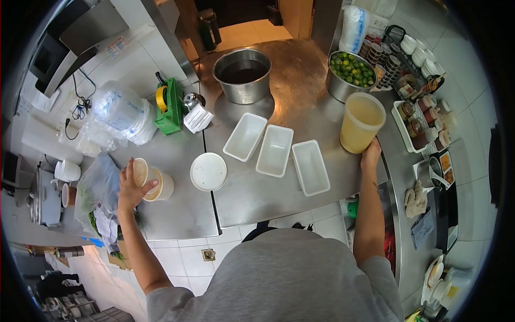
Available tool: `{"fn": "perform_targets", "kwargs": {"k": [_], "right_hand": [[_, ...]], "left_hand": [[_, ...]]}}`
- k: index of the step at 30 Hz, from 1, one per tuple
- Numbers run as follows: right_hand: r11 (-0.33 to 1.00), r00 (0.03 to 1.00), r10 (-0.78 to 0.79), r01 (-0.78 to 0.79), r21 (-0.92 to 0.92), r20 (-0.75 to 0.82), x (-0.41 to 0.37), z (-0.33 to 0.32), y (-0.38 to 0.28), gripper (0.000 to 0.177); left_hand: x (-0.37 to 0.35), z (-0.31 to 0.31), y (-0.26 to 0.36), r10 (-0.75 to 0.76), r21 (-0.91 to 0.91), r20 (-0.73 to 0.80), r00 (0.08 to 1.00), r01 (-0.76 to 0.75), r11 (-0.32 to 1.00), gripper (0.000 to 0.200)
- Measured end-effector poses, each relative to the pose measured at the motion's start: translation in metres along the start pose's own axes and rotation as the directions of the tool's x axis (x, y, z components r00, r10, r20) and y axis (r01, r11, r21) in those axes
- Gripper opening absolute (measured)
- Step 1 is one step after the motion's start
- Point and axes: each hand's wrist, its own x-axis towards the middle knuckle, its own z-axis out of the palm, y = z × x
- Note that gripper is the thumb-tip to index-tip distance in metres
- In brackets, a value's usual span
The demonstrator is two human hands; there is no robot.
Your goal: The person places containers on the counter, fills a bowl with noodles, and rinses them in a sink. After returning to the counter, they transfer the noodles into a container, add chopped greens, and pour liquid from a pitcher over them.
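Observation:
My left hand (pixel 133 189) is wrapped round a small pale cup (pixel 140 170), which leans against a wider white tub (pixel 164 188) on the steel table. What the tub contains is mostly hidden. At the right, my right hand (pixel 370 154) grips the lower side of a tall translucent container (pixel 358 126) of yellowish liquid; some of its fingers are hidden behind it. Between my hands lie a round white lid (pixel 208 172) and three white rectangular trays, the left one (pixel 245 137), the middle one (pixel 274 151) and the right one (pixel 311 168).
A steel pot (pixel 244 92) of dark liquid stands at the back, with a steel pot of green citrus fruit (pixel 351 70) to its right. A green tape dispenser (pixel 170 110) and plastic bags (pixel 122 110) are at the left. A white basket (pixel 410 131) of jars sits far right.

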Motion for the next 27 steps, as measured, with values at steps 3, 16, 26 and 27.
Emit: {"fn": "perform_targets", "kwargs": {"k": [3, 16, 26, 27], "right_hand": [[0.922, 0.985, -0.164, 0.136, -0.362, -0.049, 0.012, -0.001, 0.005, 0.025], [0.328, 0.696, -0.146, 0.704, -0.63, 0.703, -0.219, 0.071, -0.081, 0.08], [0.205, 0.595, -0.038, 0.791, -0.577, 0.802, -0.153, 0.038, -0.1, 0.076], [0.14, 0.577, -0.118, 0.816, -0.561, 0.808, -0.156, 0.042, -0.107, 0.075]], "left_hand": [[-0.003, 0.008, 0.011, 0.034, 0.05, -0.111, 0.993, -0.029, 0.998, 0.096], [-0.046, -0.021, 0.192, 0.481, -0.369, -0.26, 0.837, -0.547, 0.752, 0.088], [-0.095, 0.026, 0.299, 0.729, -0.607, 0.07, 0.681, -0.551, 0.573, 0.088], [-0.099, 0.029, 0.3, 0.731, -0.616, 0.051, 0.68, -0.554, 0.559, 0.088]]}}
